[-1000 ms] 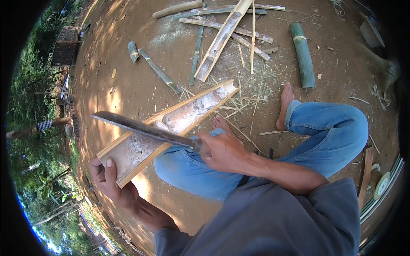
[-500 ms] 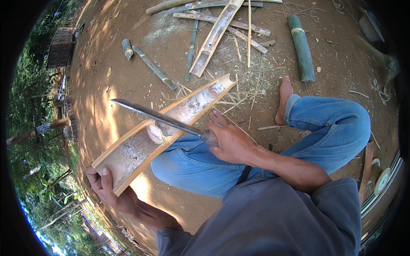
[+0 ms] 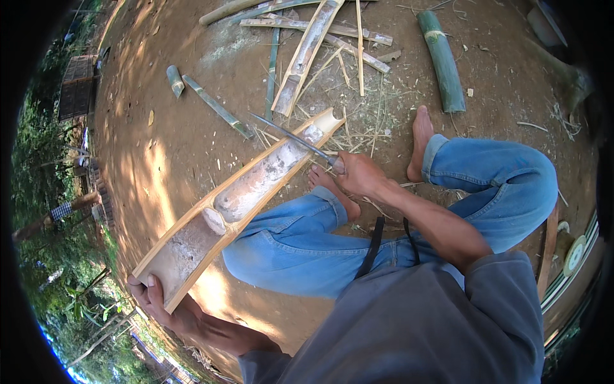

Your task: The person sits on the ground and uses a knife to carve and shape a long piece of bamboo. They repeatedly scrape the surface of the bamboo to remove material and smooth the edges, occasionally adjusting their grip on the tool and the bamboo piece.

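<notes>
A split bamboo half [image 3: 249, 189] slants across my lap with its pale hollow side up and a node wall partway along it. At its lower left end, my left hand [image 3: 163, 307] grips it, thumb inside the hollow and fingers beneath. My right hand [image 3: 360, 174] is closed round the handle of a long knife [image 3: 291, 136]. The blade crosses over the far part of the bamboo, seen nearly edge-on. I cannot tell whether it touches the rim.
Ahead on the dirt lie another split bamboo half [image 3: 309, 54], several strips and shavings. A green bamboo section [image 3: 441, 61] lies at the right, and a short green piece [image 3: 174, 80] with a narrow strip [image 3: 217, 105] at the left. My bare feet [image 3: 420, 141] are close by.
My right hand has moved the knife away from me, from over the bamboo's middle to its far end, and the blade has turned. My left hand keeps its grip.
</notes>
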Demonstrator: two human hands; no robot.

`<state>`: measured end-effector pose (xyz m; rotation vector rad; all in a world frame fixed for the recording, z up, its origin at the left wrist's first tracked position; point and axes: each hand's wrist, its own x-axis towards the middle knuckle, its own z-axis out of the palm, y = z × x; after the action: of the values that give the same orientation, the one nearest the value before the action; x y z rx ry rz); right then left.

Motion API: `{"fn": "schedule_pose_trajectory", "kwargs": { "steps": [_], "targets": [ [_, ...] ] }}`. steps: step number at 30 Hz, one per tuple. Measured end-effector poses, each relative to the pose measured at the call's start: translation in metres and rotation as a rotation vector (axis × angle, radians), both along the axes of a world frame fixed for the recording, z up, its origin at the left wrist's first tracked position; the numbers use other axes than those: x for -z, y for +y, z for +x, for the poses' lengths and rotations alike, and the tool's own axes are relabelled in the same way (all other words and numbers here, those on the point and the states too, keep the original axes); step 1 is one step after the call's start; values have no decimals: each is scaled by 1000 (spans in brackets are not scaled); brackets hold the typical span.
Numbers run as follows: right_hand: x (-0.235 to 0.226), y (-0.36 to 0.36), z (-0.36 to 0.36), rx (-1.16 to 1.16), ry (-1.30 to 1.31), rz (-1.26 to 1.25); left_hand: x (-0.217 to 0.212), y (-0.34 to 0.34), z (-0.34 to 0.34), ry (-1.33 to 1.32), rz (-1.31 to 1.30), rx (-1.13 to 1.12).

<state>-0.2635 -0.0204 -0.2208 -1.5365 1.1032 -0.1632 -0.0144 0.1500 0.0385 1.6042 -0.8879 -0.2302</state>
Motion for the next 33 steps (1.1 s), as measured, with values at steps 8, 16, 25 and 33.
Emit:
{"fn": "schedule_pose_trajectory", "kwargs": {
  "steps": [8, 16, 25, 33],
  "targets": [
    [45, -1, 3, 35, 52, -65, 7, 1, 19, 56, -42, -53],
    [64, -9, 6, 6, 82, -128, 15, 27, 57, 47, -73, -90],
    [107, -41, -4, -22, 229, -95, 8, 4, 51, 65, 39, -149],
    [142, -33, -5, 6, 294, -84, 17, 6, 69, 187, -46, -253]
  ]
}}
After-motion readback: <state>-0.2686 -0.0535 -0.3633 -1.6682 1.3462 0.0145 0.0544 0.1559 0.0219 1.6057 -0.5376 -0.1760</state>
